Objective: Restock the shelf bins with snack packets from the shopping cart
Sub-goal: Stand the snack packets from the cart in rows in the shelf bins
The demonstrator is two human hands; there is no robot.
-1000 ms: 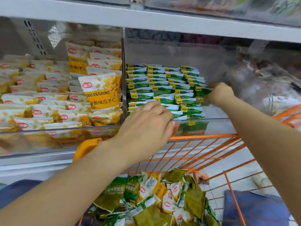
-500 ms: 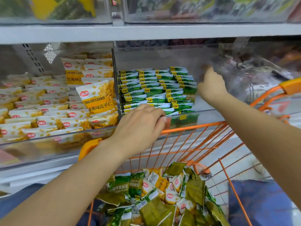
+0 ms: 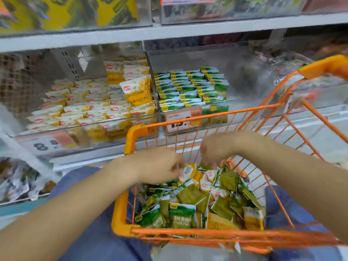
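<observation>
Both hands (image 3: 160, 166) (image 3: 216, 149) low, fingers (image 3: 211, 163) blurred.

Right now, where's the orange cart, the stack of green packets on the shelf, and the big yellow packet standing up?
orange cart (image 3: 207, 233): head view, near top rail.
green packets (image 3: 190, 89): head view, middle of the shelf stack.
yellow packet (image 3: 137, 91): head view, its front face.

White metal shelf rail (image 3: 169, 32) across top, perforated grey back panel (image 3: 69, 63) behind, blurred price tags (image 3: 178, 120) on fronts, pale floor (image 3: 310, 140) at right.
</observation>
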